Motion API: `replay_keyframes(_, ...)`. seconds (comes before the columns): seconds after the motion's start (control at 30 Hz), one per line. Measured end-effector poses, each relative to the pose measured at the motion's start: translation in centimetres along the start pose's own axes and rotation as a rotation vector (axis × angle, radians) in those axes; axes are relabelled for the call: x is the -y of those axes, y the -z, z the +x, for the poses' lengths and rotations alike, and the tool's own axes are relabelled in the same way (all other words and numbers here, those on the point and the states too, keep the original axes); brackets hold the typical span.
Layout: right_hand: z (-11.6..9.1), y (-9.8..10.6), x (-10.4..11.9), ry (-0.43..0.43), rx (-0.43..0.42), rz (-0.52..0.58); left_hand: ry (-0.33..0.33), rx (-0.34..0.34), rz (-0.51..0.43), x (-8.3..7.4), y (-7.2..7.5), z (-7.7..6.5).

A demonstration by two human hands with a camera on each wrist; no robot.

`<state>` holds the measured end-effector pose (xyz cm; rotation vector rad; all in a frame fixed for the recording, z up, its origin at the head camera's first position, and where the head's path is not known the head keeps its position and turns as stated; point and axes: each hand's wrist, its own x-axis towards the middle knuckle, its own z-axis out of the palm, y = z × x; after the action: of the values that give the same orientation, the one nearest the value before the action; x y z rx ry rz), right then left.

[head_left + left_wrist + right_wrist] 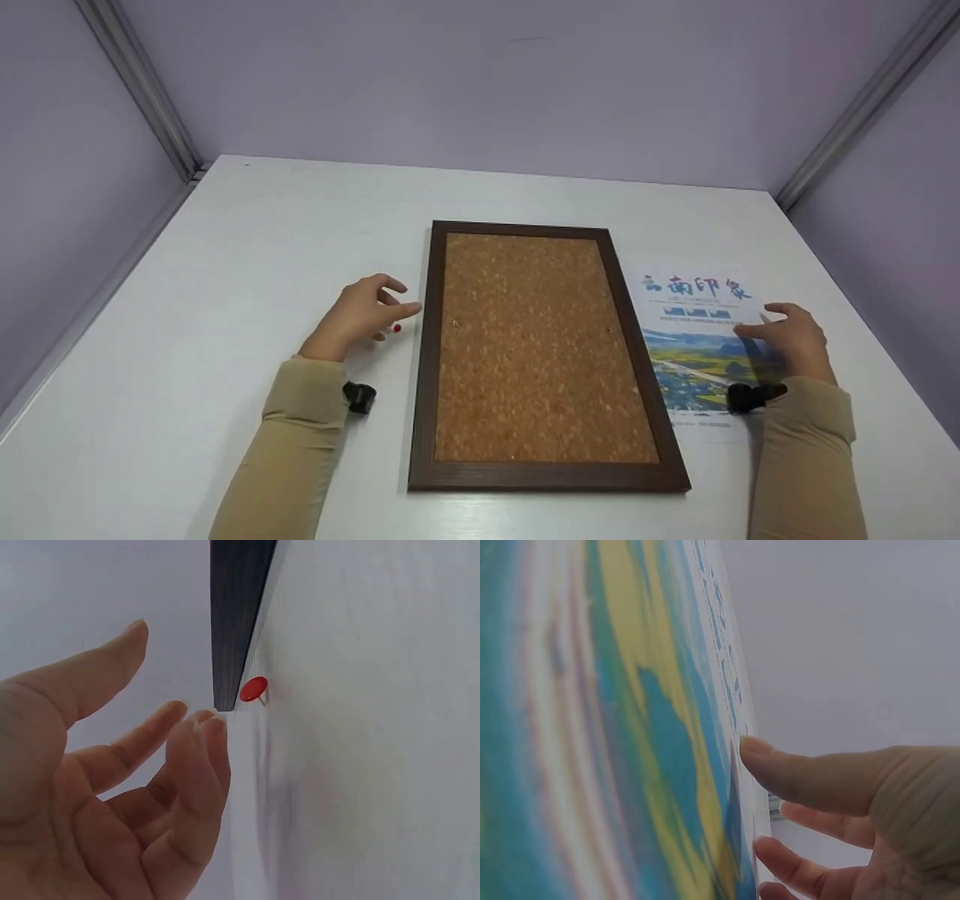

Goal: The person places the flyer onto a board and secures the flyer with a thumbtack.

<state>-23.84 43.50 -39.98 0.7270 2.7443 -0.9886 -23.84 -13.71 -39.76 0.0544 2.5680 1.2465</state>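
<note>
A corkboard (540,345) in a dark brown wooden frame lies flat on the white table between the two hands. My left hand (364,315) hovers beside the frame's left side, thumb spread from loosely bent fingers, holding nothing. Close by it, a red thumbtack (254,688) leans on the tabletop, its pin showing in the left wrist view. To the board's right lies a printed poster (694,352) with blue lettering and a landscape picture. Over the poster's right edge is my right hand (795,341); its thumb (810,778) and fingers stand apart with nothing gripped.
The white table (187,300) extends around the board. Pale lilac panels (480,90) with metal corner posts (862,112) enclose its back and sides. A black wrist camera (360,397) is worn at the left cuff, another (746,398) at the right.
</note>
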Motion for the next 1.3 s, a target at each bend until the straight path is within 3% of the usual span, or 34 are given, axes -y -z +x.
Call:
replay_keyframes(0.27,-0.3,0.0,0.0,-0.012,-0.02,-0.072,-0.006,0.071,-0.038,-0.5,-0.9,-0.1)
replay_keyframes(0.77,-0.7,0.4,-0.3,-0.022,0.01,0.057,-0.021,0.125,-0.056,-0.5,-1.7,0.0)
replay_keyframes(1.07,-0.3,0.7,-0.2,0.081,-0.085,-0.039,-0.049,0.12,-0.02,-0.5,-1.6,0.0)
replay_keyframes(1.3,-0.2,0.7,-0.6,0.081,-0.144,0.01,-0.054,0.113,0.011,-0.4,-1.5,0.0)
